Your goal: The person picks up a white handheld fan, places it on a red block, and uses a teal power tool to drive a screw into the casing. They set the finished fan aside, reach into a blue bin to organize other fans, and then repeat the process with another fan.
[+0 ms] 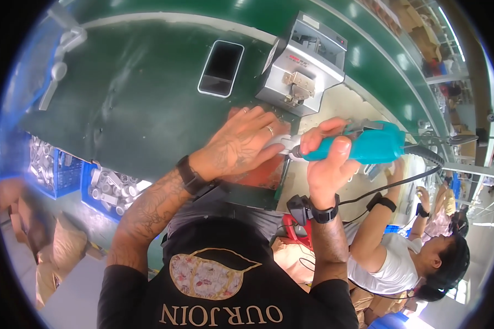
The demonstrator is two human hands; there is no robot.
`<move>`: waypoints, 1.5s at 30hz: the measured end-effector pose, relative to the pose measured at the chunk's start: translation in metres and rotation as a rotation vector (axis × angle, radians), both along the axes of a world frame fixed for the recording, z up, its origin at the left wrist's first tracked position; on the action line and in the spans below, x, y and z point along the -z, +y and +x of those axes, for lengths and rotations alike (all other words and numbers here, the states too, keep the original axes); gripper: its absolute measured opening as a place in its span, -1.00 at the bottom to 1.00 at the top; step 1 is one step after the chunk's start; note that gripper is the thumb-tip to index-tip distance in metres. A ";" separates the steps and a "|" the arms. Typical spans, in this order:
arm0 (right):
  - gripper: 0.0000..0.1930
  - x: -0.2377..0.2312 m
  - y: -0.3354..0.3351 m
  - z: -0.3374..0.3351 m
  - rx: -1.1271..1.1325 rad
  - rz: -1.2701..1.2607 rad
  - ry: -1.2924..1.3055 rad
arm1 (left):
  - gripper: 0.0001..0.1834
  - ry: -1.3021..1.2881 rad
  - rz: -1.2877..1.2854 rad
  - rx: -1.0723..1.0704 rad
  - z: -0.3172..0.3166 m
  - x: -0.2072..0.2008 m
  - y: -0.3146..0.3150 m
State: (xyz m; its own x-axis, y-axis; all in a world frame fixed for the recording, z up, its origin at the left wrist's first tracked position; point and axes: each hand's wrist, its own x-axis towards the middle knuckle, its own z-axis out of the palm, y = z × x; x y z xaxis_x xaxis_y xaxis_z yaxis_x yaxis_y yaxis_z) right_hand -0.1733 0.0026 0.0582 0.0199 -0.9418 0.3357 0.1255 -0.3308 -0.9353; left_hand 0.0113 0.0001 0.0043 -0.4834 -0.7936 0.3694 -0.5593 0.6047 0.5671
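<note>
My right hand (328, 164) is wrapped round a teal electric screwdriver (379, 143), which lies level with its tip pointing left. A black cable runs from its rear end and curves down. My left hand (241, 143) closes its fingers on a small white plastic part (281, 145), pressing it above a red mat (258, 178) on the green table (142, 98). The screwdriver's tip meets the part; the exact contact point is hidden by fingers. Much of the part is covered too.
Beyond my hands stands a grey metal machine (296, 71), with a phone (221, 68) left of it. White plastic parts (54, 82) lie at the table's left edge. Blue crates (88, 194) hold similar parts. At right, a person (389, 257) works alongside.
</note>
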 end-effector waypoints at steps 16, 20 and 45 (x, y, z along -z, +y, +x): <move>-0.56 0.007 0.012 0.003 -0.003 0.060 -0.118 | -0.62 0.074 -0.168 0.040 0.002 -0.004 0.005; -0.33 -0.019 0.048 -0.013 0.059 0.057 -0.225 | -0.59 -0.040 -0.265 0.116 0.012 -0.012 0.036; -0.25 -0.001 0.099 -0.044 0.061 0.034 -0.119 | -0.27 -0.201 -0.044 -0.724 0.044 0.021 -0.123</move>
